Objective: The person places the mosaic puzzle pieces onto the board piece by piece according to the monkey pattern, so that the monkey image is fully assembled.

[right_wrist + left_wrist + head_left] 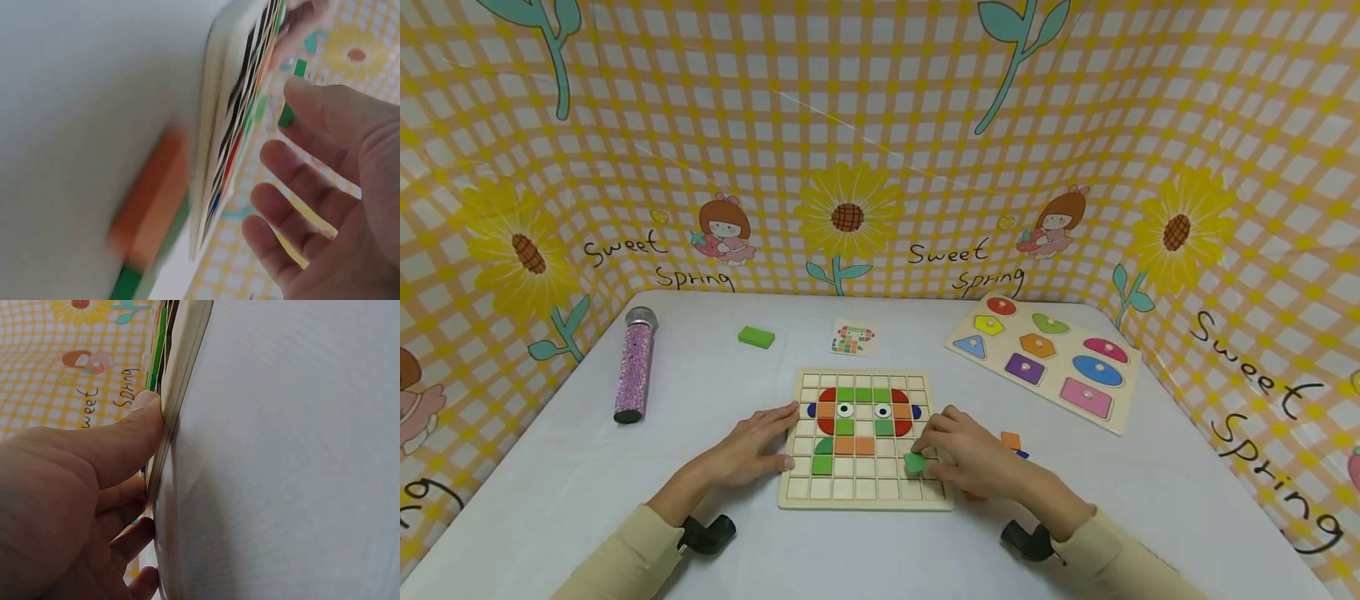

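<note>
Green tile (913, 463) is held over the lower right part of the wooden board (865, 504), clear of its surface in the right wrist view. It is pinched between thumb and index finger of the right hand (973, 454); only a narrow gap is left between those two, set by tile thickness. The other three fingers are spread loosely, slightly bent, with nothing held.

Handling, judged by looks: tile is likely light, stiff and flat, probably painted wood, maybe a bit slick on the faces. Not fragile, but small, so it could be twisted or dropped if squeezed off-center. Best gripped by opposite edges or near one end, with the underside left free.

Left hand (745, 446): thumb and fingers are laid against the board's left edge, thumb apart from the fingers, relaxed, not wrapped around it. Board looks rigid, light enough to slide; edge contact is suitable for steadying.

Seated on the board: red, green, orange and blue pieces plus two eye pieces (846, 409). Beside the right forearm, an orange piece (1011, 439) is left loose on the table.
</note>
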`<state>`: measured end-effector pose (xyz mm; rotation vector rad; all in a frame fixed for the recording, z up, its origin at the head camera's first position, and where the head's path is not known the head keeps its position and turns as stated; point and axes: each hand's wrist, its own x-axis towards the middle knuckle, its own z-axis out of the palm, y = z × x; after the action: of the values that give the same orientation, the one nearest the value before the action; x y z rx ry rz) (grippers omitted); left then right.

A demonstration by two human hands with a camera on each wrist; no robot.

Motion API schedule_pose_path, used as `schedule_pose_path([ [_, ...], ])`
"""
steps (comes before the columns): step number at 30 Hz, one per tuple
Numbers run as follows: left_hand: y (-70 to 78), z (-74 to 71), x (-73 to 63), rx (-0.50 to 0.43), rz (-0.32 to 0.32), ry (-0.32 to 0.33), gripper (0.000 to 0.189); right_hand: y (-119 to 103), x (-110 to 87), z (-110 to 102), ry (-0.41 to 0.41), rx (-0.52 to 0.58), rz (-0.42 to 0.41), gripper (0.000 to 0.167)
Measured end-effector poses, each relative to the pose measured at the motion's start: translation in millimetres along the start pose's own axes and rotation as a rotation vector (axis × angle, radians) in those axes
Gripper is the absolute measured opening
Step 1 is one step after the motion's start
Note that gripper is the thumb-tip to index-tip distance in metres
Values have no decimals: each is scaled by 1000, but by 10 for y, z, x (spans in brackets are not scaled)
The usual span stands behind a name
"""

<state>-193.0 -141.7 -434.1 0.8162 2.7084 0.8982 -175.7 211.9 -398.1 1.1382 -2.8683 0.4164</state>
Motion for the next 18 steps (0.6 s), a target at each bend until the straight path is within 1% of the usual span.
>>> schedule_pose_path([
  [9,-17,9,4,-3,3,-3,72,-325,274,202,48,-47,-73,20],
  [15,-17,0,-5,6,18,4,72,-481,427,276,88,-96,-80,18],
  [18,-21,0,-10,6,22,3,72,-531,483,299,92,-119,-83,18],
])
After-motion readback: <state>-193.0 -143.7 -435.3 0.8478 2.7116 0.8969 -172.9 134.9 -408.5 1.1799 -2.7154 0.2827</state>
